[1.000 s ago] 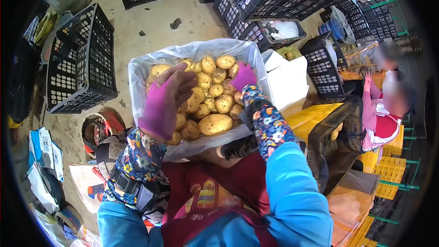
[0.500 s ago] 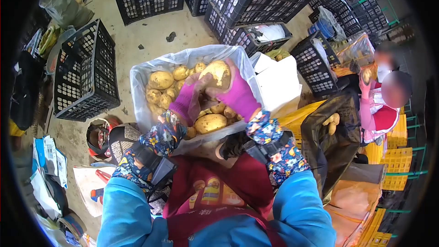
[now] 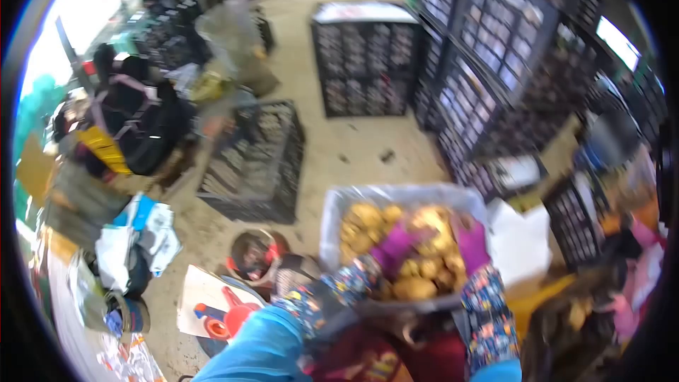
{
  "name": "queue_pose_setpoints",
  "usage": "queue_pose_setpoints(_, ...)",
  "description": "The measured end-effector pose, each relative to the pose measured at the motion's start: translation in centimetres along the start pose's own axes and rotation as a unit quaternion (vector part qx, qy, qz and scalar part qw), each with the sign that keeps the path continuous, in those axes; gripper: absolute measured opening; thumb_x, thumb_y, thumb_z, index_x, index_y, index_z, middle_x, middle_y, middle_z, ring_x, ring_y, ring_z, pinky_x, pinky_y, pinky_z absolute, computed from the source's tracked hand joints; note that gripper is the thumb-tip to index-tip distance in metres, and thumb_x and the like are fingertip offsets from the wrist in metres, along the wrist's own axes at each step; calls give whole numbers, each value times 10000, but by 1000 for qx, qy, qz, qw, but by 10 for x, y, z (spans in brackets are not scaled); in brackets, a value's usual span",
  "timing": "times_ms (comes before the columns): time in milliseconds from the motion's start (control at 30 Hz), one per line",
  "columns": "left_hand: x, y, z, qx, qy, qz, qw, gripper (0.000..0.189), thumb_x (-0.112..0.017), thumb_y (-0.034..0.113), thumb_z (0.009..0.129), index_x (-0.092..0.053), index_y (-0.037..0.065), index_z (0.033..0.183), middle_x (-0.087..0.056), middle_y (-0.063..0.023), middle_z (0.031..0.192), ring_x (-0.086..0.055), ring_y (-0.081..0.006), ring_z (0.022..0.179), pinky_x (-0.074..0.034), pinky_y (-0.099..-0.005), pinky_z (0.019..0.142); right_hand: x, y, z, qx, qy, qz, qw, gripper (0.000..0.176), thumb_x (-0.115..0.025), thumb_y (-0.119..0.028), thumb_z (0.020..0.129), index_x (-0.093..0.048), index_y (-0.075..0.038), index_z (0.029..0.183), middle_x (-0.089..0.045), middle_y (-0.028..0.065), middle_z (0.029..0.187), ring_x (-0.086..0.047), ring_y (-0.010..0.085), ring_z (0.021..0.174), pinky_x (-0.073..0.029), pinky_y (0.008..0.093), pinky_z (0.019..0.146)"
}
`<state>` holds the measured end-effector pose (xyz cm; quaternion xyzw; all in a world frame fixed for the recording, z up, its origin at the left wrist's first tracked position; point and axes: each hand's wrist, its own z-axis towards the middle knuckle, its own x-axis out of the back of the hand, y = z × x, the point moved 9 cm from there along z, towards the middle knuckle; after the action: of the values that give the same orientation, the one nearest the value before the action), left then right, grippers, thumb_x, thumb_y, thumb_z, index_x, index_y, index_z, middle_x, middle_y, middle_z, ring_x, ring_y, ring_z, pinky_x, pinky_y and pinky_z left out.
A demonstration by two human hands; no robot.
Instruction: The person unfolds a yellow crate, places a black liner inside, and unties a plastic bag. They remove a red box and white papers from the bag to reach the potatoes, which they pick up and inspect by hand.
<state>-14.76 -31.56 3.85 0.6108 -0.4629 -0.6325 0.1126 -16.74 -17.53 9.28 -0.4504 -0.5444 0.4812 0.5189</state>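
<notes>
A lined crate [image 3: 332, 240] full of yellow, soil-marked potatoes [image 3: 414, 288] stands in front of my body. Over it, my left hand [image 3: 397, 246], in a purple glove, comes in from the left with its fingers curled. My right hand [image 3: 472, 242], gloved alike, is at the right side of the crate. A large pale potato [image 3: 436, 222] is between the two hands, and both appear closed on its sides. Motion blur softens the fingertips and the potato's outline.
A black plastic crate [image 3: 251, 163] stands on the floor at left. Stacked black crates [image 3: 495, 35] rise at the back right. White paper [image 3: 520, 240] lies beside the lined crate. A red-handled tool [image 3: 237, 311] is at lower left; a co-worker's pink sleeve [image 3: 626, 315] shows at right.
My view has swung left and up, so the lined crate appears lower and farther right. My hands stay over the crate, with the large potato still between them.
</notes>
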Motion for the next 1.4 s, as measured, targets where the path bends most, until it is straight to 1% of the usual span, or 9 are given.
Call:
queue_pose_setpoints(167, -8, 1, 0, -157, 36, 338, 927, 783, -789, 163, 824, -338, 161, 1465, -539, -54, 1233, -562, -165, 1089, -554, -389, 845, 20, 27, 0, 66, 38, -71, 995, 237, -669, -223, 912, -681, 10, 954, -647, 32, 812, -573, 102, 752, -476, 262, 704)
queue_pose_setpoints(200, -6, -13, -5, 42, 90, 198, 975, 784, -794, 155, 819, -346, 141, 1461, -537, -50, 1228, -560, -155, 1082, -547, -356, 861, 26, 35, 2, 52, 47, -38, 997, 243, -657, -232, 918, -685, 10, 932, -644, 27, 797, -562, 96, 723, -463, 258, 674)
queue_pose_setpoints(400, -25, 11, -16, -106, 24, 254, 961, 830, -812, 212, 799, -332, 72, 1463, -542, -70, 1226, -542, -156, 1128, -502, -316, 925, 11, -16, -23, -23, 15, 49, 998, 332, -549, -303, 992, -647, 4, 1071, -649, 42, 871, -569, 106, 714, -459, 257, 647)
queue_pose_setpoints(533, -43, 22, -23, -224, 0, 428, 876, 801, -760, 344, 829, -350, 39, 1447, -583, -150, 1207, -592, -254, 1122, -510, -356, 903, -3, 7, -29, 313, 14, -254, 915, 435, -343, -315, 1065, -606, 26, 1128, -627, 158, 1112, -606, 208, 1024, -483, 342, 890)
queue_pose_setpoints(667, -14, 5, -9, -230, 82, 570, 785, 680, -608, 483, 899, -439, 14, 1361, -644, -246, 1070, -644, -377, 994, -521, -437, 833, -9, 41, -17, 88, -21, 35, 995, 432, -386, -339, 1054, -612, 15, 1154, -647, 145, 1088, -623, 214, 1003, -498, 341, 889)
queue_pose_setpoints(1000, 33, 0, 19, -258, 117, 532, 798, 511, -552, 452, 958, -586, 1, 1196, -688, -213, 915, -676, -301, 870, -516, -415, 780, -22, -33, -35, 164, 51, -136, 976, 252, -575, -207, 945, -662, 8, 1044, -690, 142, 948, -661, 266, 906, -495, 363, 844)
queue_pose_setpoints(1133, 21, 15, -1, -223, 39, 452, 863, 428, -585, 330, 954, -582, 14, 1243, -679, -141, 1042, -638, -190, 938, -512, -335, 831, -27, -45, -43, 152, 5, -103, 983, 271, -599, -212, 922, -666, 17, 1050, -677, 137, 947, -637, 266, 969, -486, 360, 910)
queue_pose_setpoints(1267, 6, 15, -7, -214, 25, 523, 824, 656, -670, 218, 852, -408, 90, 1440, -550, -192, 1305, -540, -265, 1197, -454, -354, 993, -13, -19, -30, 68, 4, 45, 997, 426, -455, -365, 1010, -628, 18, 1084, -670, 101, 975, -648, 218, 943, -505, 332, 851)
queue_pose_setpoints(1400, -38, 55, -28, -272, 168, 750, 580, 829, -692, 202, 799, -293, 118, 1521, -290, -203, 1547, -334, -382, 1404, -285, -467, 1155, 0, 9, -18, -52, 0, 148, 988, 585, -356, -492, 1018, -599, 8, 1200, -663, 157, 1071, -607, 224, 1077, -505, 354, 902)
